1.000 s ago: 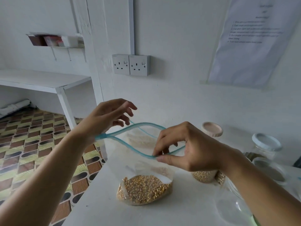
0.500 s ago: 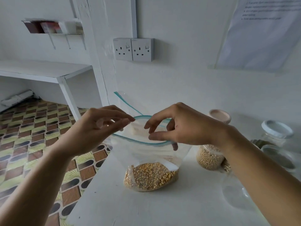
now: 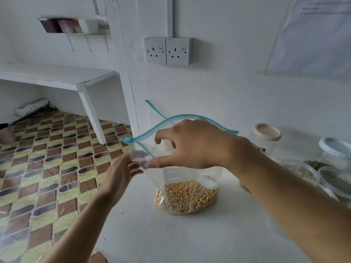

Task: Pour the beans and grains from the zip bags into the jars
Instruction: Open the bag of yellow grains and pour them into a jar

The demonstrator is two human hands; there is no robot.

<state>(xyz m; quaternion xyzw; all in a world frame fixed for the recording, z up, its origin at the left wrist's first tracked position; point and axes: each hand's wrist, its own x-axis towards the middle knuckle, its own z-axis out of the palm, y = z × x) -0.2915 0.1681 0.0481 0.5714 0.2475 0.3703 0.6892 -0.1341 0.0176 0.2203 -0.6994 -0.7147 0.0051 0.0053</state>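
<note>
A clear zip bag (image 3: 190, 175) with a blue zip strip stands on the white table (image 3: 171, 240), its mouth open and yellow corn kernels (image 3: 186, 196) in the bottom. My right hand (image 3: 195, 147) reaches across the bag's mouth; its thumb presses on the near wall and its fingers curl over the opening. Blurred, my left hand (image 3: 119, 177) hangs lower at the bag's left side with fingers stretched toward it. A lidless jar (image 3: 302, 171) with pale grain stands right of my right forearm.
A beige-lidded jar (image 3: 267, 133), a white-lidded jar (image 3: 334, 149) and another lidless jar (image 3: 338, 183) stand at the right. A second zip bag (image 3: 153, 109) leans on the wall behind. The table's left edge drops to a patterned floor (image 3: 47, 158).
My left hand has let go of the zip top and dropped down to the bag's left side. My right hand has spread over the mouth. The bag's mouth is wider open.
</note>
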